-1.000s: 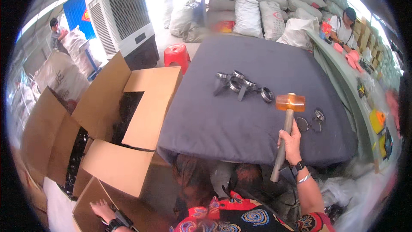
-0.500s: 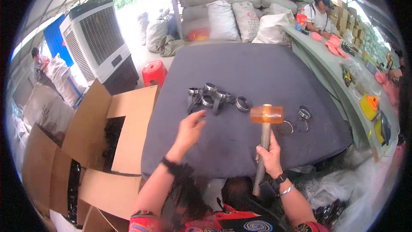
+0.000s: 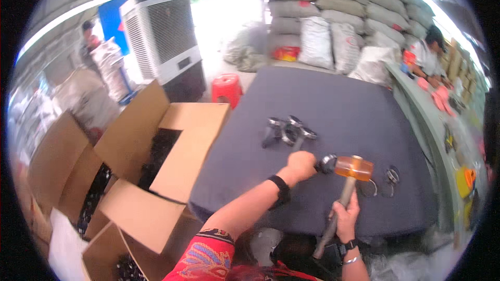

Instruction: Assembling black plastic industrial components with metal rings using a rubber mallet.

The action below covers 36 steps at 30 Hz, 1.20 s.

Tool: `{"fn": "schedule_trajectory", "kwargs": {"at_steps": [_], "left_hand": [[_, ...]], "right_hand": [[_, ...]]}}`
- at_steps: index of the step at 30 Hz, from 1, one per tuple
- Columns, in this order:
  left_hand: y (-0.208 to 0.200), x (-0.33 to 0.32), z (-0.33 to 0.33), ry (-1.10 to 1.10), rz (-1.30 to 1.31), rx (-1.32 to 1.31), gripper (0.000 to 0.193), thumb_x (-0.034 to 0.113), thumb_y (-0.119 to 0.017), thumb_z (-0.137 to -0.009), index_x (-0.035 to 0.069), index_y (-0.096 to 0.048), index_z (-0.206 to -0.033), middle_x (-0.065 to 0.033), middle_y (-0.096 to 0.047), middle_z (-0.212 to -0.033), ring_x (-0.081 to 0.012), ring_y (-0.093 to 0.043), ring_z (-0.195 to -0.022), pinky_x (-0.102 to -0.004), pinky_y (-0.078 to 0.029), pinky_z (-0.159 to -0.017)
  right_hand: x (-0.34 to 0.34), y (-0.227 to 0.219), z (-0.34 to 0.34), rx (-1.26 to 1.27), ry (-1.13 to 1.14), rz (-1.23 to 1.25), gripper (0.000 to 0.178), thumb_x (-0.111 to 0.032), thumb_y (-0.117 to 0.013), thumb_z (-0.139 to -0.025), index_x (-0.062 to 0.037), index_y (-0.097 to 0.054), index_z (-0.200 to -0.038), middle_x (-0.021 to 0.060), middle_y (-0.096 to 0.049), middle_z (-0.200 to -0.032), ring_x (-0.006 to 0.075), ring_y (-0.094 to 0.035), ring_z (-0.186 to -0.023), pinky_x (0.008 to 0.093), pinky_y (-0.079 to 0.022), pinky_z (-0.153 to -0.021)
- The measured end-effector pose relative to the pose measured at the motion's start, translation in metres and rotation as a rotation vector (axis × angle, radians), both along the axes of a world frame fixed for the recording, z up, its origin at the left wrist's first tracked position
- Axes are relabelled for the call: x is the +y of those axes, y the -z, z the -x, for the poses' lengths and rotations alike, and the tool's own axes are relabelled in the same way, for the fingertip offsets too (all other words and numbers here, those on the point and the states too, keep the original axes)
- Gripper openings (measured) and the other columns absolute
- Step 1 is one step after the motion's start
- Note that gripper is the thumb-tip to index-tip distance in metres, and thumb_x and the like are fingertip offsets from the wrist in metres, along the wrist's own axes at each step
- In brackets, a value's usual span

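My right hand (image 3: 346, 217) is wrapped around the wooden handle of a mallet (image 3: 354, 168) with a translucent amber head, held upright over the near part of the dark padded table (image 3: 333, 99). My left hand (image 3: 301, 165) is closed beside the mallet head. It grips a black piece with a silver ring (image 3: 327, 163), blurred by motion, and the fingertips are partly hidden. Beyond it lies a cluster of similar black pieces with silver rings (image 3: 289, 131). Right of the mallet lie a thin ring (image 3: 369, 188) and another ringed black piece (image 3: 391, 175).
Open cardboard boxes (image 3: 182, 171) holding black parts stand left of the table. A red stool (image 3: 226, 89) and an air cooler (image 3: 166, 41) are behind them. A green bench (image 3: 416, 104) runs along the right, where another person (image 3: 432, 57) sits. Stacked sacks (image 3: 317, 10) line the back.
My left hand has moved right and closed on a ringed black piece beside the mallet head. The view has turned left, so the scene sits further right. The mallet stays in my right hand.
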<state>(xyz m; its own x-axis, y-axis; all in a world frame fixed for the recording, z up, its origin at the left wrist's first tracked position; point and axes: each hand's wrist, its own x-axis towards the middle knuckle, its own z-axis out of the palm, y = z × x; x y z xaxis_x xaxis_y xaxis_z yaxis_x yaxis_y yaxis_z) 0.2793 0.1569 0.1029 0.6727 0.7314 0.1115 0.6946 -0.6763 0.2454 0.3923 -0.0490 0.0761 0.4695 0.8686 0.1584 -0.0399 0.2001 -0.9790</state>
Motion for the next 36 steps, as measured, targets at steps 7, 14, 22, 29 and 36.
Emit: {"fn": "schedule_trajectory", "kwargs": {"at_steps": [7,14,22,29,36], "left_hand": [[-0.013,-0.069,0.117,0.020,0.099,-0.295,0.025,0.031,-0.070,-0.073,0.011,-0.069,-0.087,-0.0046,-0.066,-0.094,-0.0302,-0.048,-0.108,-0.0478,-0.039,-0.088],[0.003,-0.147,0.248,-0.347,0.659,-0.923,0.020,0.021,-0.058,-0.091,0.003,-0.062,-0.084,-0.0048,-0.059,-0.070,-0.0126,-0.056,-0.066,-0.0293,-0.046,-0.061],[0.082,-0.173,0.292,-0.517,0.872,-1.379,0.021,0.016,-0.053,-0.094,0.002,-0.061,-0.080,-0.0031,-0.061,-0.075,-0.0123,-0.055,-0.072,-0.0267,-0.044,-0.071],[0.099,-0.155,0.295,-0.438,0.920,-1.478,0.018,0.014,-0.057,-0.092,0.001,-0.063,-0.081,-0.0058,-0.064,-0.075,-0.0150,-0.058,-0.072,-0.0286,-0.045,-0.073],[0.099,-0.159,0.287,-0.385,0.863,-1.443,0.020,0.016,-0.057,-0.092,0.001,-0.063,-0.080,-0.0048,-0.063,-0.075,-0.0148,-0.058,-0.072,-0.0287,-0.045,-0.073]], "right_hand": [[0.004,0.000,0.010,0.018,0.002,-0.020,0.073,0.000,-0.053,-0.080,-0.0090,-0.026,-0.147,0.0022,-0.053,-0.077,0.0103,-0.051,-0.054,0.0256,-0.048,-0.048],[-0.001,0.001,0.008,-0.060,-0.017,0.000,0.071,-0.002,-0.055,-0.080,-0.0100,-0.029,-0.146,0.0022,-0.052,-0.075,0.0101,-0.051,-0.053,0.0247,-0.047,-0.046],[0.012,-0.048,0.079,-0.414,-0.278,-0.025,0.075,-0.003,-0.058,-0.081,-0.0072,-0.024,-0.148,0.0051,-0.057,-0.103,0.0058,-0.049,-0.059,0.0225,-0.045,-0.049],[0.044,-0.112,0.146,-0.735,-0.684,-0.006,0.075,-0.006,-0.061,-0.080,-0.0089,-0.028,-0.147,0.0194,-0.049,-0.136,0.0254,-0.059,-0.113,0.0310,-0.045,-0.091],[0.073,-0.050,0.183,-1.019,-0.661,-0.278,0.074,-0.004,-0.058,-0.080,-0.0090,-0.026,-0.147,0.0273,-0.050,-0.129,0.0374,-0.054,-0.115,0.0335,-0.046,-0.091]]}}
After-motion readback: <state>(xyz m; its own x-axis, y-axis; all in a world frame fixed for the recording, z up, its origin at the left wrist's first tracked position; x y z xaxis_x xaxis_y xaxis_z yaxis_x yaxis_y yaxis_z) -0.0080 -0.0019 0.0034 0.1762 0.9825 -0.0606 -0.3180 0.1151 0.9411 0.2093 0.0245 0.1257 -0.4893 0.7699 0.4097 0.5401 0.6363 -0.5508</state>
